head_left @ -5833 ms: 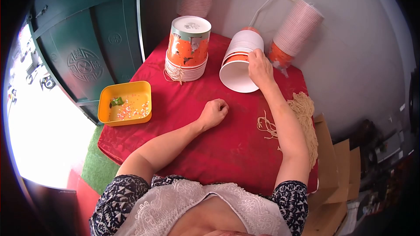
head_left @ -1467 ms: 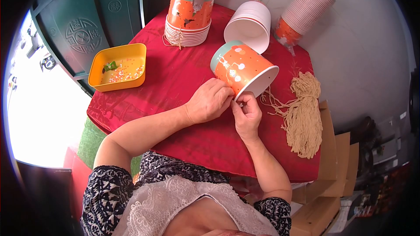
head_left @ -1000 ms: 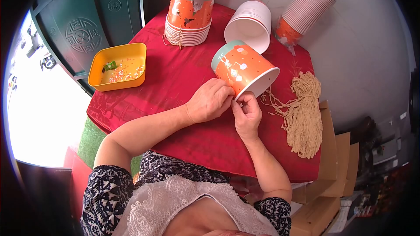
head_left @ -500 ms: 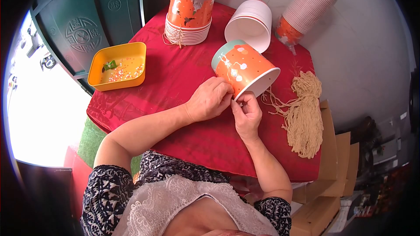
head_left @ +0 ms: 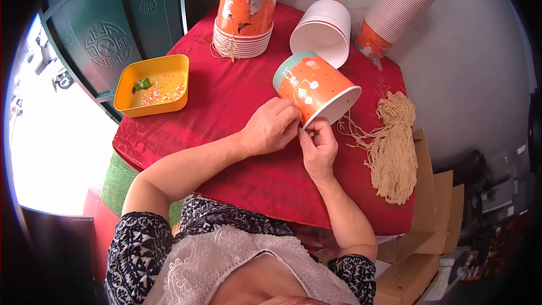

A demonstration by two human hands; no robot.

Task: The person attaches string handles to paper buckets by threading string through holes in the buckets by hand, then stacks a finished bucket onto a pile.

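An orange paper bucket (head_left: 313,86) with a green base band and white rim lies tilted on its side, its mouth facing lower right. At its near rim, my right hand (head_left: 320,148) is closed in a pinch, thumb and fingers on the rim edge. My left hand (head_left: 272,127) is closed against the wall of the bucket beside that rim; what its fingertips pinch is too small to make out. Behind the bucket lies a nested stack of white-rimmed buckets (head_left: 323,31). A bundle of beige strings (head_left: 392,155) rests at the table's right side, loose ends reaching left.
An upside-down bucket stack (head_left: 245,17) stands at the back with string at its rims. The yellow tray (head_left: 151,107) on the left holds small beads and a green piece. A wrapped bucket stack (head_left: 395,14) leans on the wall. Cardboard boxes (head_left: 426,209) stand right of the red table (head_left: 271,197).
Since the earliest frame, one bucket has come off the lying stack to the front, and both hands have closed at its rim. Over the last second the hands have barely moved.
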